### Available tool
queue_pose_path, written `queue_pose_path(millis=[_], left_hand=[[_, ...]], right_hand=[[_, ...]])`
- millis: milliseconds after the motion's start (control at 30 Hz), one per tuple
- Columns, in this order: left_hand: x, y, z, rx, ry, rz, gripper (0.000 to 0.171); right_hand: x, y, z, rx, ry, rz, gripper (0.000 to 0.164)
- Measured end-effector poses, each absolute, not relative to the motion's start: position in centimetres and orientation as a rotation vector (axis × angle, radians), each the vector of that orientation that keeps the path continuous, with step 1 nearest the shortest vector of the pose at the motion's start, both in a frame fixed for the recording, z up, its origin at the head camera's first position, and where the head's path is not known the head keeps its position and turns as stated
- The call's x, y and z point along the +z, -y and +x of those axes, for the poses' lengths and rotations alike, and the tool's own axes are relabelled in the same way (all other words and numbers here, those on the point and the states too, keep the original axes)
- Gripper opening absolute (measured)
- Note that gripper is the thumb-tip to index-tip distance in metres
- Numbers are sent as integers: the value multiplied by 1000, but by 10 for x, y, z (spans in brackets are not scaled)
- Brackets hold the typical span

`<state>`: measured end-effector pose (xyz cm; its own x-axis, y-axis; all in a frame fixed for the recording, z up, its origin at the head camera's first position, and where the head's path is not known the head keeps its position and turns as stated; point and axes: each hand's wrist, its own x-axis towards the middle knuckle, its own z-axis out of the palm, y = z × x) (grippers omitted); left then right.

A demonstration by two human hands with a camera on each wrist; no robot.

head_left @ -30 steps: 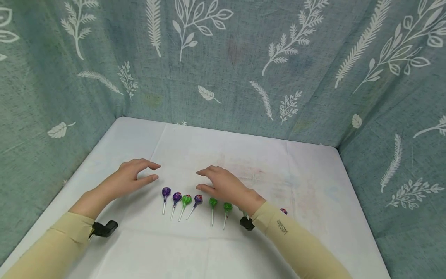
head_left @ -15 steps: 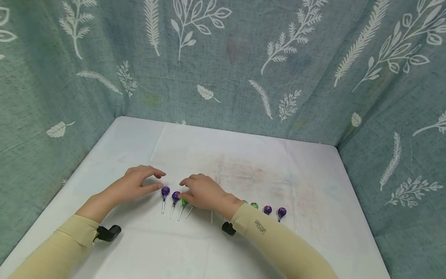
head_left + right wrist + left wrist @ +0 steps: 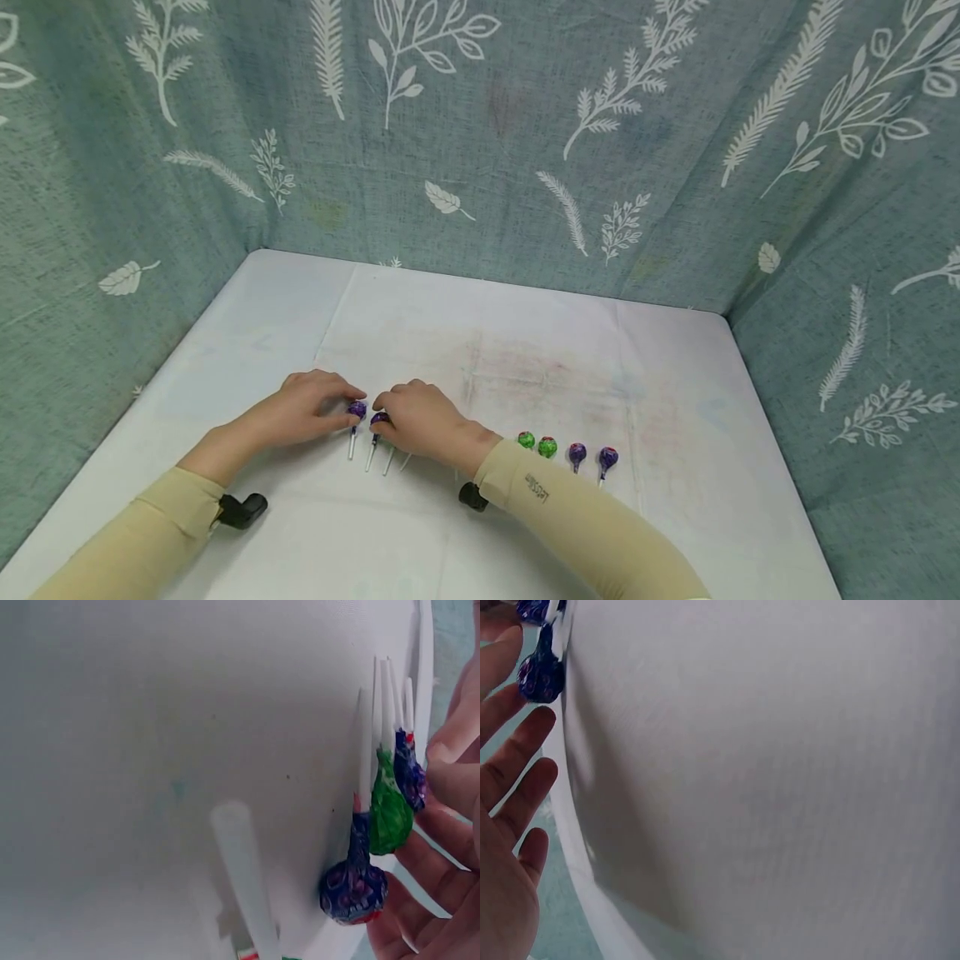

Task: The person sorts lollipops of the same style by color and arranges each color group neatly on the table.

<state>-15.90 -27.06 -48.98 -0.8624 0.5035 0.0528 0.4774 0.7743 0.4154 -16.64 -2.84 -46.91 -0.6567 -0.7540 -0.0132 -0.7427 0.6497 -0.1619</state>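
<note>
In the head view, my left hand (image 3: pixel 307 408) pinches the head of the leftmost purple-wrapped lollipop (image 3: pixel 357 408) between thumb and forefinger. The left wrist view shows that lollipop's round head (image 3: pixel 541 679) at the fingertips, the other fingers spread. Just to the right, my right hand (image 3: pixel 423 417) has thumb and forefinger around a second purple lollipop (image 3: pixel 378 417), its stick towards me. Close under the right fingers, in the right wrist view, lie a green lollipop (image 3: pixel 391 814) and another purple one (image 3: pixel 354 892). The right hand mostly hides these in the head view.
Farther right in the row, beyond the right forearm, are two green lollipops (image 3: pixel 547 447) and two purple ones (image 3: pixel 607 457). A white cloth (image 3: pixel 420 317) covers the table. Patterned green-grey curtains (image 3: pixel 480 167) enclose its back and sides.
Both hands have come together. The left moved right and down to the leftmost lollipop; the right moved left and closed its fingers on the second. The right-hand lollipops have come into sight.
</note>
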Motion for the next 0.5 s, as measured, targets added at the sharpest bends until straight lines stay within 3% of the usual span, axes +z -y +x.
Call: queue_pose_path(millis=[500], left_hand=[[-493,267,-171,696,-2838,828,23]], right_hand=[[-475,33,-167,-172,-2840,-1280,22]])
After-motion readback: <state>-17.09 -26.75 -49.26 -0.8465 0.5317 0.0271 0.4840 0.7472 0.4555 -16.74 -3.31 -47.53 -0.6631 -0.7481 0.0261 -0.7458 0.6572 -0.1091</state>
